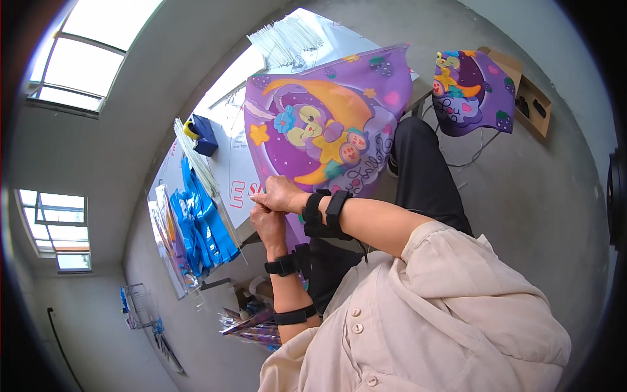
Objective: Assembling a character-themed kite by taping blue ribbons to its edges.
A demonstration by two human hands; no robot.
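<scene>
Head view: left hand [266,225] and right hand [285,194] bunched together, fingers curled in, can't tell on what. Purple cartoon sheet [326,98] just past them, ahead and right, partly over worktop [228,140]; right hand nearer, long axis tough to call.

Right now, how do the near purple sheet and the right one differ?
The near sheet looks larger in view; the right sheet looks smaller.
The left hand and right hand are at the near sheet's edge; neither touches the right sheet.
Both are purple with a cartoon character.
</scene>
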